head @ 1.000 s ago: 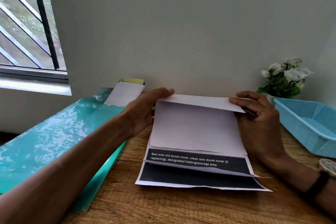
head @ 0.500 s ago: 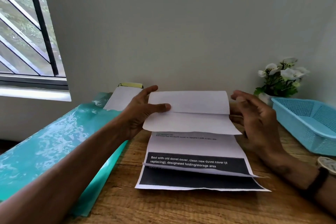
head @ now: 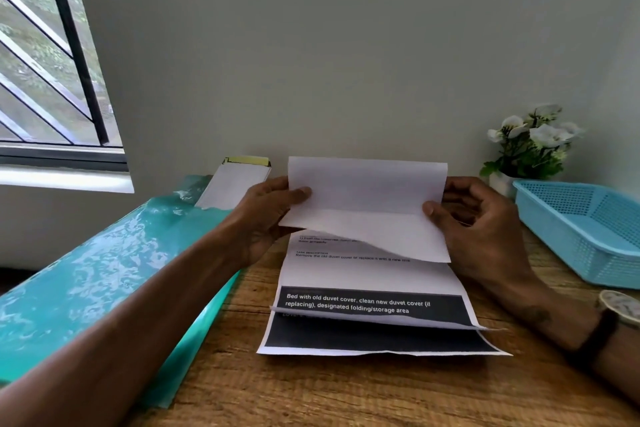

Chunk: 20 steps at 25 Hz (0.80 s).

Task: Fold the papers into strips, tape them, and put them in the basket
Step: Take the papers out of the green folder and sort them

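Observation:
A white sheet of paper (head: 367,205) folded over on itself is lifted above the wooden table. My left hand (head: 266,215) pinches its left edge with the thumb on top. My right hand (head: 474,218) holds its right edge, thumb on the front. Beneath it a stack of printed papers (head: 370,319) with black bands lies flat on the table (head: 346,388). A light blue plastic basket (head: 585,229) stands at the right.
A teal plastic sheet (head: 104,274) covers the left side of the table. A white box with a yellow end (head: 235,180) leans by the wall behind it. A pot of white flowers (head: 530,146) stands behind the basket. A barred window is at upper left.
The top sheet was lifted off the stack and folded further over. My right hand, briefly off the paper, now grips its right edge again; more printed text shows on the sheet beneath.

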Motion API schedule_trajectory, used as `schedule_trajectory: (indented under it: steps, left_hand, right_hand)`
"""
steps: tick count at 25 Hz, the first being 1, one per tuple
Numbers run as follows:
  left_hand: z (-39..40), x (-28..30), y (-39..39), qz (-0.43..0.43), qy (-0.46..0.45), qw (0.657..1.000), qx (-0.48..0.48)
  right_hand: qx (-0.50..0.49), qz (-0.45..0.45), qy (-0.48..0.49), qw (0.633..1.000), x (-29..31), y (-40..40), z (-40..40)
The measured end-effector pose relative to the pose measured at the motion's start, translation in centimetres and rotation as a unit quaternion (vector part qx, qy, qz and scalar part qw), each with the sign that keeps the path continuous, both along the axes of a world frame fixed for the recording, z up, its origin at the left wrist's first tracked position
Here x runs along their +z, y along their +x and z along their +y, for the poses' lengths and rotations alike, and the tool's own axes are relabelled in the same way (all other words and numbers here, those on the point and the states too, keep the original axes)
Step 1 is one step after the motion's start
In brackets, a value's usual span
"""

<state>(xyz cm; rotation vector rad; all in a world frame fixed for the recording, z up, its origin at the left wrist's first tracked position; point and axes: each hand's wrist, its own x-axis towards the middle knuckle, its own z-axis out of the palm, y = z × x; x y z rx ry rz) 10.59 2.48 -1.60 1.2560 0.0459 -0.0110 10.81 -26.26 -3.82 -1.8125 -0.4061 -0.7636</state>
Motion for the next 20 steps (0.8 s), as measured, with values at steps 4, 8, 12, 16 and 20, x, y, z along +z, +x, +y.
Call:
schedule_trajectory:
  steps: [4,8,12,16,20]
  left_hand:
    - [0.0,0.7,0.0,0.029,-0.152,0.988,0.007]
    - [-0.1,1.3,-0.5,0.037,-0.225,0.973,-0.045]
    - [-1.5,0.4,-0.4,0.049,-0.2,0.978,0.015]
    - [-2.0,-0.3,-0.2,0.04,-0.198,0.978,0.046]
    - [-3.1,-0.3,-0.5,-0.004,-0.213,0.976,0.039]
  right_hand:
    - [-0.002,-0.02,-0.028,0.999,-0.4,0.0,-0.2]
    - [0.032,-0.047,-0.084,0.995,-0.9,0.1,-0.1]
    - [0.049,-0.084,-0.129,0.987,-1.2,0.1,0.0]
    - [0.072,-0.01,-0.028,0.997,-0.8,-0.3,0.3]
    - [0.211,0.182,0.186,0.942,0.4,-0.6,0.7]
